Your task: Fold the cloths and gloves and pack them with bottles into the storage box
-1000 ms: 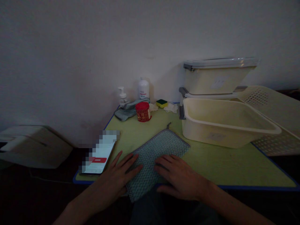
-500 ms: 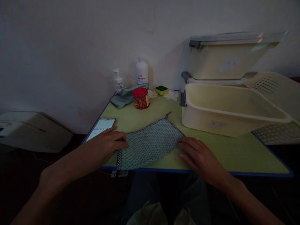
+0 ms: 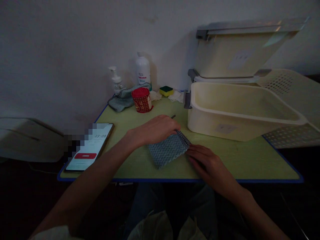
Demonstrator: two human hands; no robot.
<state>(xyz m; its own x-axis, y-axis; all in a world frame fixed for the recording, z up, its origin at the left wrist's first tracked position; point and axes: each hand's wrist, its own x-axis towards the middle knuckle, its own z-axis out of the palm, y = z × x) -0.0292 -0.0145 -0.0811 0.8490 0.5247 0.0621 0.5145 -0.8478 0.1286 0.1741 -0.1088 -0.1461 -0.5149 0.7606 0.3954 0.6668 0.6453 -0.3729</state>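
Note:
A blue-grey woven dishcloth (image 3: 166,151) with a black-and-white checked edge lies folded over near the table's front. My left hand (image 3: 161,128) reaches across to its far edge, fingers closed on the checked border; the fingertips are partly hidden. At the near right corner, my right hand (image 3: 208,161) has its fingers together and holds the cloth's edge down at the tabletop. A small hanging loop sticks out beyond the left hand. Left of the cloth lies a phone (image 3: 88,145) with a lit timer screen, partly behind my left forearm.
Toward the back stand a red patterned tin or roll (image 3: 142,100), another cloth (image 3: 122,100), a pump bottle (image 3: 116,80), a white bottle (image 3: 143,70) and a sponge (image 3: 166,90). On the right are a cream bin (image 3: 222,126), a lidded box (image 3: 225,60) and a perforated basket (image 3: 287,93).
My left hand has carried the cloth's left side over to the right, folding it. My right hand stays at the right corner. More of the phone shows now.

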